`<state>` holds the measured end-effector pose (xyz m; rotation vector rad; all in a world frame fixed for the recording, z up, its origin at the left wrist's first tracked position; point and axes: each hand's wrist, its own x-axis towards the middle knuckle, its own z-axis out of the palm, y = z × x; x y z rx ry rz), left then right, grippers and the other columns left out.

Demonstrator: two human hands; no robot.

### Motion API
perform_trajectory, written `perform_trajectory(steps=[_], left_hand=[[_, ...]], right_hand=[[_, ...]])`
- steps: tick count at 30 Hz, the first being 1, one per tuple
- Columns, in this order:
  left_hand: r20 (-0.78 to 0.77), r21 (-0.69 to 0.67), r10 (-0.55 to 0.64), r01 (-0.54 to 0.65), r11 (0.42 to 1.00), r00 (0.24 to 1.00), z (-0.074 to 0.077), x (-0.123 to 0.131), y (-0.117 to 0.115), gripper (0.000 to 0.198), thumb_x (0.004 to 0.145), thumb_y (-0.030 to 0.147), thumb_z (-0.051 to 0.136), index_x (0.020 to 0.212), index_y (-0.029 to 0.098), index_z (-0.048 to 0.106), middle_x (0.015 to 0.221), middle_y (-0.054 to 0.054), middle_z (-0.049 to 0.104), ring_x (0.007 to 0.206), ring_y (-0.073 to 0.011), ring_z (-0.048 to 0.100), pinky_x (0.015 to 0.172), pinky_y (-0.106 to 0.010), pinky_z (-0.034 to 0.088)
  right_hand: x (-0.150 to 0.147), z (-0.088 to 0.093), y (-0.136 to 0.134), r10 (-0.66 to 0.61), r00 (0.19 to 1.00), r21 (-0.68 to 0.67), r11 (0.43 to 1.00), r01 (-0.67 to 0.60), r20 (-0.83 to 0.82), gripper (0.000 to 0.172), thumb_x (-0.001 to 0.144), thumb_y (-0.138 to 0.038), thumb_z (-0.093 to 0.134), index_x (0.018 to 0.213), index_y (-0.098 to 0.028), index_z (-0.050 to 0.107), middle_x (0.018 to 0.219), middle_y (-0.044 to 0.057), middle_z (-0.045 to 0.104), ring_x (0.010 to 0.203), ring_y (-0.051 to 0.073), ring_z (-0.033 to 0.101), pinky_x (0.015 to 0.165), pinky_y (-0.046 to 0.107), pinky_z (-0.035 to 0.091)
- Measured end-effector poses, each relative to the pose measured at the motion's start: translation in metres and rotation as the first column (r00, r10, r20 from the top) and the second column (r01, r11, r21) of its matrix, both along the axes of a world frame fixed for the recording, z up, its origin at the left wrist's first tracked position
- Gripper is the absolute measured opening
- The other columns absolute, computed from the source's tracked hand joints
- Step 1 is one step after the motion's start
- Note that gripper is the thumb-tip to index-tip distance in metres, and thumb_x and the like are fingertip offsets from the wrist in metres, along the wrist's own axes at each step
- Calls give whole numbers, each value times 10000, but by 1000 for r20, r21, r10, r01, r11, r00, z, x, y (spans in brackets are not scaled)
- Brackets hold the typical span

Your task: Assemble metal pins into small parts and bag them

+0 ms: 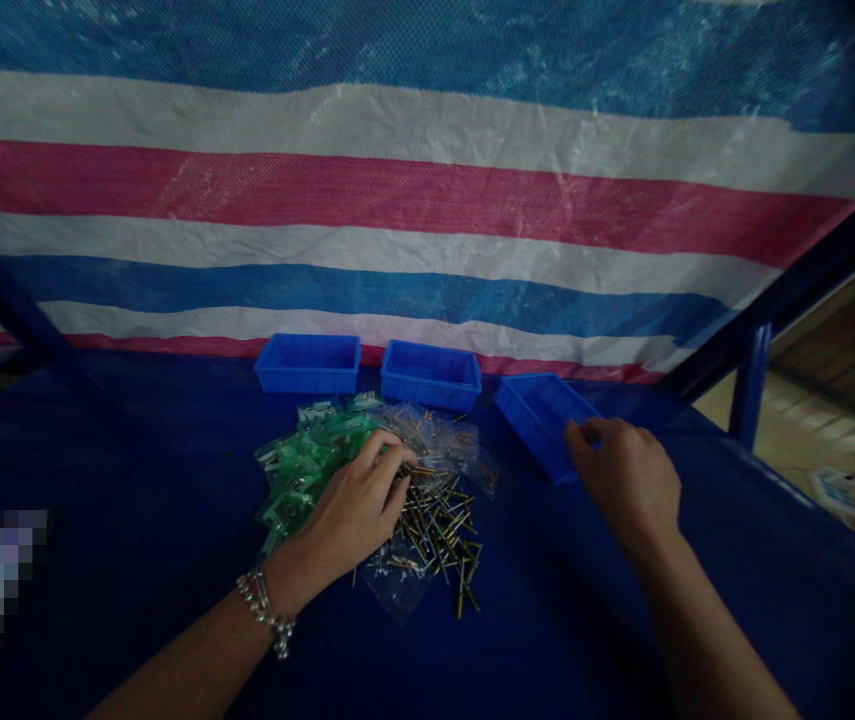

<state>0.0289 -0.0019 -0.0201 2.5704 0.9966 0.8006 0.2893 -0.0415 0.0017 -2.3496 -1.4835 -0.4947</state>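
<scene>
My left hand (363, 500), with a beaded bracelet at the wrist, is over a pile of small parts, its thumb and fingers bent and apart. Under and left of it lie green plastic packets (299, 475). Loose thin metal pins (438, 520) with brass-coloured ends spread to its right. Clear bags (446, 440) with small copper-coloured pieces lie behind the pins, and another clear bag (399, 585) lies in front. My right hand (626, 480) is curled at the near right edge of a slanted blue tray (539, 420), its fingers closed on the rim.
Two more blue trays, one at the left (308, 375) and one in the middle (431, 375), stand behind the pile on the blue tabletop (172, 530). A striped tarp (397, 200) hangs behind. Blue metal bars (749, 385) flank both sides.
</scene>
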Motion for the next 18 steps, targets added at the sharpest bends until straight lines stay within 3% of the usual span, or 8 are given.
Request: perform_trajectory(steps=[7, 12, 15, 18], left_hand=[[-12, -27, 4, -4, 1000, 1000, 0, 0, 0, 175, 811, 128, 394, 959, 162, 481, 1024, -62, 431, 660, -90, 489, 625, -271, 459], [-6, -9, -13, 13, 1000, 1000, 0, 0, 0, 165, 812, 125, 392, 941, 164, 486, 1011, -61, 435, 667, -94, 493, 626, -271, 459], [-18, -6, -9, 9, 1000, 1000, 0, 0, 0, 161, 812, 126, 393, 938, 163, 486, 1011, -61, 437, 662, -93, 491, 628, -275, 458], [-31, -7, -9, 9, 1000, 999, -1, 0, 0, 155, 818, 132, 390, 935, 163, 486, 1009, -58, 439, 651, -88, 487, 629, -275, 455]], right_hand=[[-3, -2, 1, -42, 999, -116, 992, 44, 18, 366, 810, -354, 368, 652, -164, 639, 703, 123, 596, 699, 255, 518, 524, 314, 323], [-3, -3, 0, -47, 999, -72, 996, 45, -15, 408, 818, -412, 349, 662, -165, 634, 780, 136, 577, 791, 298, 495, 568, 378, 360], [-3, -3, 2, 30, 999, 72, 997, -28, -16, 382, 804, -440, 388, 665, -165, 613, 811, 130, 560, 819, 295, 477, 596, 387, 365], [-9, 0, 5, 287, 954, 199, 943, -265, -90, 306, 794, -394, 446, 643, -163, 577, 742, 83, 550, 725, 210, 492, 614, 318, 371]])
